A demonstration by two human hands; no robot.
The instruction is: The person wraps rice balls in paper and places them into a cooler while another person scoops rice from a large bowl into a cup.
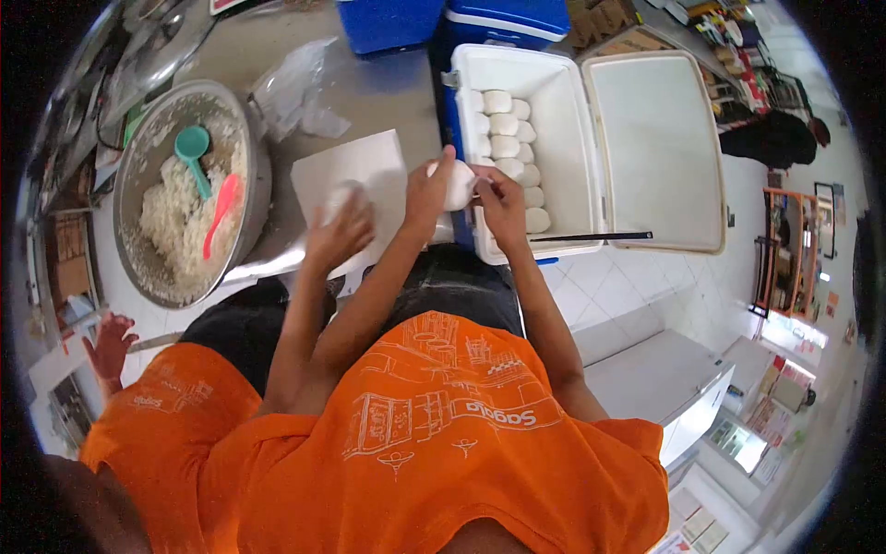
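Observation:
Wrapped round a white dough ball [459, 187] is my left hand [427, 192], its thumb up along the ball's side. My right hand [499, 205] pinches the other side of the same ball with fingertips. Both hands are over the near left rim of an open white cooler box [570, 111]. Rows of several white balls [505, 146] lie inside it. Just left, a co-worker's blurred hand [343, 233] is over a white board [369, 162], at another white ball [345, 194].
At the left stands a large metal bowl [257, 175] of white grated food with a teal scoop [192, 143] and a pink spoon [221, 214]. A plastic bag [295, 88] lies behind the board. Blue coolers [388, 23] stand at the back. The co-worker in orange is close at my left.

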